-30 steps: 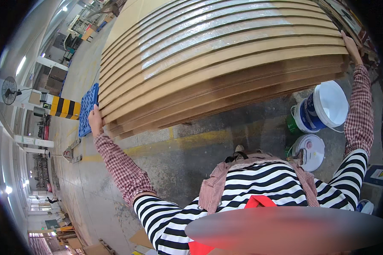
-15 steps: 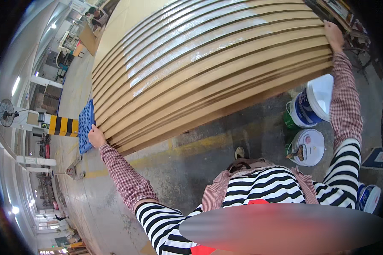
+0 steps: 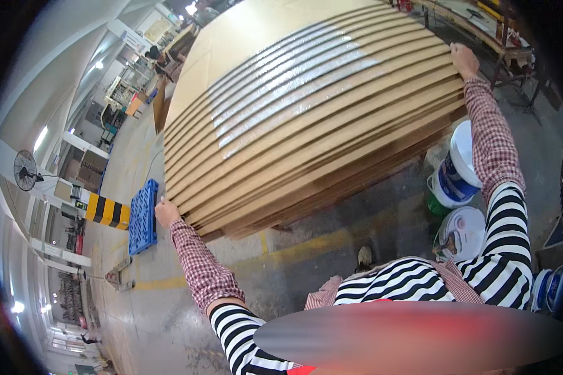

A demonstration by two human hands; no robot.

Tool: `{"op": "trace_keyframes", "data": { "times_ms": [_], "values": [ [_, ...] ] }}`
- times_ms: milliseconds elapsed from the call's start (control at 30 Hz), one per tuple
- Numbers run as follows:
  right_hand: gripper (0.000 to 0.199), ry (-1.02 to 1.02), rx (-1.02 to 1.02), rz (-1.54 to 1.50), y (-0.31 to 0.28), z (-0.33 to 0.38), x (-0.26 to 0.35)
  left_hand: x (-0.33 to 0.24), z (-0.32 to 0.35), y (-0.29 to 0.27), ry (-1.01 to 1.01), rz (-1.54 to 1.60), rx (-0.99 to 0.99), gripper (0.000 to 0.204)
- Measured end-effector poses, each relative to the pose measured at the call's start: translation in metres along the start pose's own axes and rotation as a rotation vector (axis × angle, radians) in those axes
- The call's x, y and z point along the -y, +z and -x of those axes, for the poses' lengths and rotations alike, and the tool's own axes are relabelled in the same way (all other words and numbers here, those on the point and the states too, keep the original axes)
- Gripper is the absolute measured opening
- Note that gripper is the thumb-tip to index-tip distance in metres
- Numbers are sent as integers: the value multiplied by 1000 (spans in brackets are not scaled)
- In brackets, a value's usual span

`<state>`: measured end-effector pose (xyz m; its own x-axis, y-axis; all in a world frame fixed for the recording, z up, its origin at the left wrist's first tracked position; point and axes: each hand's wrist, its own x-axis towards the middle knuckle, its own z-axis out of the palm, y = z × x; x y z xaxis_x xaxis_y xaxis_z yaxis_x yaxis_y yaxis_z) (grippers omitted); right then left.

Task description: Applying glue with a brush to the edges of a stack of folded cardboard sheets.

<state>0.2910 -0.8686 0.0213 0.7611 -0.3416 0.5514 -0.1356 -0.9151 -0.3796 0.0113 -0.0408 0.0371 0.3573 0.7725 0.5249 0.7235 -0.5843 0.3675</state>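
While both arms reach wide, the left hand (image 3: 166, 212) grips the near left corner of a top sheet on the stack of brown boards (image 3: 306, 119) — the right hand (image 3: 464, 59) clasps its far right edge. White buckets (image 3: 456, 169) stand on the concrete floor (image 3: 294, 269) just beside the stack.

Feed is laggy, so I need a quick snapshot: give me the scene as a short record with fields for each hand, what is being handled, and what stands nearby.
left hand: on the left corner of the top sheet
right hand: gripping the right corner
sheets: tall stack of large brown cardboard sheets
nearby right: white buckets on the floor
nearby left: blue pallet, yellow-black post
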Motion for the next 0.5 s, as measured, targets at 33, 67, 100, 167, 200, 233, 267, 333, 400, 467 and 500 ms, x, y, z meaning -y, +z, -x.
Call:
{"op": "trace_keyframes", "data": {
  "times_ms": [33,67,100,167,200,233,267,333,400,467,500],
  "values": [
    [41,34,61,52,1,3,5,5,1,-1,5,-25,-29,42],
    [41,27,52,46,-1,3,7,6,-1,2,-3,-18,-37,42],
    [40,50,32,47,1,2,4,8,-5,3,-38,2,-1,42],
    [40,77,39,40,4,-1,7,12,-8,2,-79,20,16,41],
    [40,72,35,49,5,-1,8,12,-6,0,-95,11,9,41],
    [41,64,31,61,5,-5,6,6,-2,-1,-43,0,-19,41],
    [42,18,-11,2,5,-15,-20,-6,2,3,14,-3,-45,41],
    [43,59,35,-12,4,-27,-16,-5,0,17,63,-6,-156,42],
    [45,97,101,90,-3,-25,2,0,-7,7,46,-61,-82,41],
    [46,96,166,175,1,-22,4,-10,-2,-7,-8,23,-17,40],
    [46,60,126,123,10,-24,0,-8,-2,-2,-36,16,-14,40]
  ]
}}
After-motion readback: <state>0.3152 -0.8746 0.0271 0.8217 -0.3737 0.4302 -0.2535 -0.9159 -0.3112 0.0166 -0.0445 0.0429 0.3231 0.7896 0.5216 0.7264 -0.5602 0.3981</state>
